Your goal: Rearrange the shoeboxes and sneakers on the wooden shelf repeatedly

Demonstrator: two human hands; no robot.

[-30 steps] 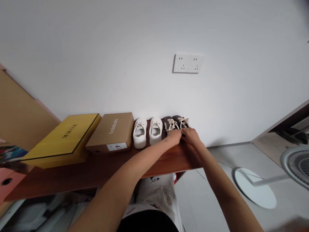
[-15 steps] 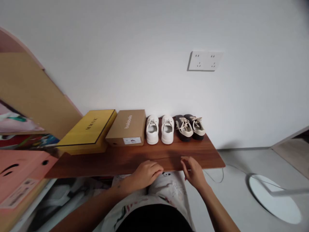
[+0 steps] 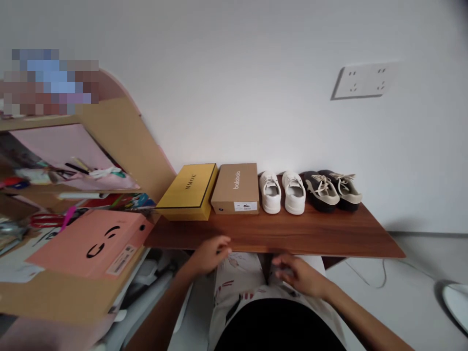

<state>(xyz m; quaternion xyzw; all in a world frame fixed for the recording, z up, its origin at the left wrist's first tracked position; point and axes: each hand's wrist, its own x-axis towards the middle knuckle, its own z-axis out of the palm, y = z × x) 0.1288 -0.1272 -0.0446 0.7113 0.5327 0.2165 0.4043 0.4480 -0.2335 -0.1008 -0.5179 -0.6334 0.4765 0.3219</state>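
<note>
My left hand (image 3: 211, 252) hovers at the front edge of the wooden shelf (image 3: 278, 234), fingers loosely curled, holding nothing. Below that edge, over my lap, my right hand (image 3: 298, 274) is spread with nothing in it. Against the wall on the shelf stand a yellow box (image 3: 188, 191), a brown cardboard shoe box (image 3: 236, 188), a pair of white sneakers (image 3: 281, 191) and a pair of dark shoes with beige laces (image 3: 332, 189). Both hands are well short of the shoes.
A pink box (image 3: 93, 241) with a drawn face lies at the left on a cluttered desk. Behind it rises a wooden shelf unit (image 3: 73, 156) holding pens and papers. A double wall socket (image 3: 363, 80) sits above the shoes. A white round fan base (image 3: 456, 300) rests on the floor at right.
Both hands have let go of the dark shoes and drawn back to the shelf's front edge. The view has swung to the left, showing the desk and pink box.
</note>
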